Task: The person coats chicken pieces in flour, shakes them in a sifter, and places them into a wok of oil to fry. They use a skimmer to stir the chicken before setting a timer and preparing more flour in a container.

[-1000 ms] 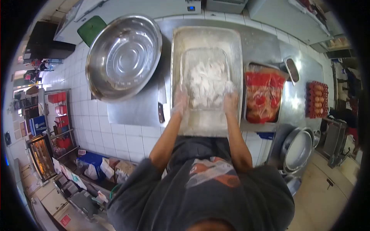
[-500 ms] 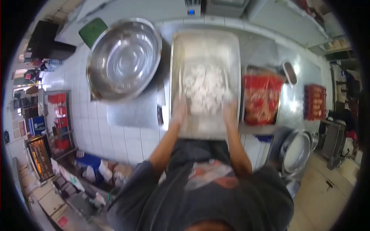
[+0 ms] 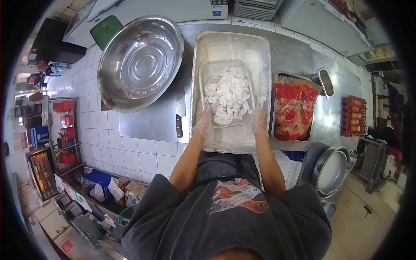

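A large metal pan point(image 3: 231, 146) dusted with white flour stands on the steel table in front of my body. Inside it is a smaller rectangular tray point(image 3: 227, 63) with flour-coated pieces point(image 3: 229, 93) heaped on it. My left hand point(image 3: 203, 121), in a clear plastic glove, grips the left side of the smaller tray. On the opposite side, my right hand point(image 3: 259, 120), also gloved, holds that tray's right edge. Flour clings to both gloves, and some fingertips are hard to make out.
A big steel bowl point(image 3: 145, 67) and a knife point(image 3: 179, 126) are left of the pan. To the right are a tray with a red plastic bag of meat point(image 3: 294, 110), a small metal container point(image 3: 326, 82) and an egg carton point(image 3: 354, 116). A bowl of white liquid point(image 3: 333, 171) stands lower right.
The floured pieces sit in a looser, more spread heap reaching higher and further right. Both hands stay at the tray's sides; the motion blur on them is gone.
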A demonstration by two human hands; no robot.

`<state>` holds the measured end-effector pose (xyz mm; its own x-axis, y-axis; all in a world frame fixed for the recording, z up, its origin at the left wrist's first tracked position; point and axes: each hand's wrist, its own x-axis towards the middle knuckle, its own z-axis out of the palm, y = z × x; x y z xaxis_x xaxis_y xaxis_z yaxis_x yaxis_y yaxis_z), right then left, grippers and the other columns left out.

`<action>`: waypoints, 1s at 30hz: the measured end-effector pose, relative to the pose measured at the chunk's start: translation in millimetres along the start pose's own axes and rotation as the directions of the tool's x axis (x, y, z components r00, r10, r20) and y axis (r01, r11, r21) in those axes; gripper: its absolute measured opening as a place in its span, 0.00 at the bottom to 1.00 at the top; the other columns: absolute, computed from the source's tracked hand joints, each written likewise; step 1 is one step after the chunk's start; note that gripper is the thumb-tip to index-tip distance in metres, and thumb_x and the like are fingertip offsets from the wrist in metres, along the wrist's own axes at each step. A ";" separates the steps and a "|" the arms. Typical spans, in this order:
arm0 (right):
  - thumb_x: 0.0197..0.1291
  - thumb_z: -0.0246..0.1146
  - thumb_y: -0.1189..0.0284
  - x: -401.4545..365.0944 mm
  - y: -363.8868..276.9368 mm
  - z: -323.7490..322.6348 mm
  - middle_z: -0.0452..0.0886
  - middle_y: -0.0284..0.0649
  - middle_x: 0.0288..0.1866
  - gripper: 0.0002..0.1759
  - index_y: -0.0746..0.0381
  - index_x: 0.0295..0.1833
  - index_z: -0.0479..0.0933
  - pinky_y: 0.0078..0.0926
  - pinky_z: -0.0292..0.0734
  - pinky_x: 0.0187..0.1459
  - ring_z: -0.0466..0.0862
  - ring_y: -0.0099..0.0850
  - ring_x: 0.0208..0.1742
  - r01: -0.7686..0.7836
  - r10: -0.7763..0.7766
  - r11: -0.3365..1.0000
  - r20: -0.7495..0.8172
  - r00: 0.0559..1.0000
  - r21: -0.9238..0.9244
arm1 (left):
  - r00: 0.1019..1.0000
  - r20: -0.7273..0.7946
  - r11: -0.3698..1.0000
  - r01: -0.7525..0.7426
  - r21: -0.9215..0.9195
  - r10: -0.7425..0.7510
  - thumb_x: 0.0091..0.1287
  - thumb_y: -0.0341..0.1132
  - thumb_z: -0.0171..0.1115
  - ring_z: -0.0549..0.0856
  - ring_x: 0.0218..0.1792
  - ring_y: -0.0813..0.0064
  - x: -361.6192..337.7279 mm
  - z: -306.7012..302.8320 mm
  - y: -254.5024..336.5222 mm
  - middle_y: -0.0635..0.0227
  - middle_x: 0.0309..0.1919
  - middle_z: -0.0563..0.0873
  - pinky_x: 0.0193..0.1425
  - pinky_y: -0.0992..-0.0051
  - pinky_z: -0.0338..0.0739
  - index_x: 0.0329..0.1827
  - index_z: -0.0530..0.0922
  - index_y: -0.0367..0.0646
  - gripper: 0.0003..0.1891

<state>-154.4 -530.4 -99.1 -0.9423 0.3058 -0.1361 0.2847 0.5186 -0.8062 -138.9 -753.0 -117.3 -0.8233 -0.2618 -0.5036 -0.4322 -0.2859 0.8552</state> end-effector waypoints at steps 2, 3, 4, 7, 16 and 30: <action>0.61 0.53 0.72 -7.3 50.3 14.4 0.79 0.59 0.54 0.19 0.69 0.55 0.75 0.42 0.68 0.62 0.77 0.51 0.58 -0.089 0.087 0.994 -0.025 0.996 -0.060 | 1.000 -0.013 0.999 0.025 0.031 -0.025 0.72 0.53 0.53 0.74 0.60 0.68 -20.8 7.5 37.2 0.59 0.62 0.73 0.65 0.66 0.71 0.74 0.57 0.42 0.35; 0.60 0.53 0.72 -16.8 75.7 26.0 0.79 0.59 0.53 0.18 0.69 0.53 0.76 0.43 0.68 0.61 0.77 0.51 0.57 -0.121 0.120 0.989 -0.025 0.992 -0.082 | 0.996 0.048 0.997 -0.080 0.017 0.079 0.72 0.55 0.53 0.75 0.59 0.67 -24.7 6.5 44.0 0.59 0.60 0.75 0.63 0.65 0.72 0.74 0.57 0.42 0.36; 0.59 0.54 0.72 -27.1 94.1 36.6 0.80 0.59 0.52 0.17 0.68 0.51 0.77 0.43 0.69 0.61 0.78 0.51 0.56 -0.150 0.150 0.982 -0.003 0.989 -0.117 | 0.998 0.023 0.996 -0.057 0.073 0.055 0.72 0.49 0.54 0.76 0.57 0.69 -28.8 9.3 56.0 0.61 0.59 0.75 0.62 0.69 0.73 0.73 0.59 0.42 0.31; 0.54 0.57 0.71 -58.3 32.9 28.5 0.82 0.57 0.47 0.15 0.66 0.44 0.81 0.45 0.71 0.58 0.80 0.51 0.52 -0.144 0.234 0.940 0.277 0.932 -0.308 | 0.999 0.013 0.995 -0.044 0.089 0.043 0.74 0.38 0.54 0.76 0.54 0.75 -30.4 12.9 71.3 0.65 0.56 0.77 0.60 0.76 0.73 0.71 0.62 0.42 0.25; 0.52 0.61 0.68 -50.4 -7.4 13.3 0.80 0.58 0.53 0.21 0.67 0.50 0.78 0.43 0.72 0.59 0.79 0.52 0.56 0.061 0.307 0.846 0.578 0.756 -0.529 | 0.999 0.019 0.996 -0.033 -0.087 0.034 0.75 0.40 0.51 0.76 0.57 0.68 14.6 11.5 25.1 0.61 0.58 0.76 0.64 0.71 0.71 0.71 0.63 0.42 0.24; 0.57 0.58 0.73 37.0 -84.4 28.4 0.69 0.64 0.65 0.34 0.72 0.70 0.61 0.38 0.72 0.63 0.78 0.51 0.58 0.276 0.048 0.873 0.633 0.773 -0.403 | 0.998 -0.022 0.991 -0.056 0.118 0.059 0.74 0.42 0.53 0.79 0.51 0.65 8.3 8.1 10.3 0.59 0.53 0.80 0.58 0.66 0.72 0.67 0.68 0.43 0.22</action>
<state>-218.3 -585.5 -52.4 -0.8261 -0.2442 -0.5079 0.0595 0.8585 -0.5094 -153.2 -750.6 -111.7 -0.8389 -0.2984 -0.4552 -0.4262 -0.1600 0.8904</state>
